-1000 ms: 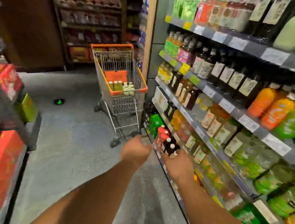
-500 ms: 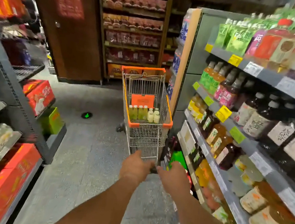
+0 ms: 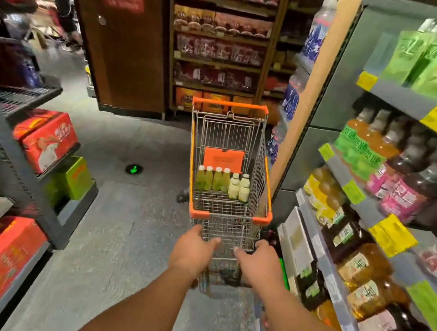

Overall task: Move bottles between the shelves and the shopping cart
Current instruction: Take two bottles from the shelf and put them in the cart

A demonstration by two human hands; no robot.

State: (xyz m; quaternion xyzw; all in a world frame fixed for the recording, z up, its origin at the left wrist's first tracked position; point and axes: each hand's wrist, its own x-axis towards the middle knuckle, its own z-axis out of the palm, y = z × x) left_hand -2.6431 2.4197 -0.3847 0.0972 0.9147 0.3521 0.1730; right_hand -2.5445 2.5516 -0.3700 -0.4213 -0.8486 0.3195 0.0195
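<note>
An orange-rimmed wire shopping cart (image 3: 267, 187) stands in the aisle straight ahead. At its far end several green bottles (image 3: 211, 178) and two pale bottles (image 3: 239, 187) stand upright. My left hand (image 3: 191, 250) and my right hand (image 3: 257, 263) are side by side at the cart's near end. Their fingers curl down round small dark bottles (image 3: 223, 276), which show only as a blurred dark mass under and between the hands. The drinks shelves (image 3: 351, 192) on the right carry amber, dark and green bottles.
A grey rack (image 3: 18, 168) on the left holds red boxes (image 3: 47, 139) and green boxes. Behind the cart are a brown wooden wall (image 3: 127, 44) and a shelf of packaged goods (image 3: 222, 36). Grey floor lies open left of the cart.
The view has swung from the low shelf towards the cart. Both hands, carrying the bottles, have moved forward to the cart's near end and have spread slightly apart.
</note>
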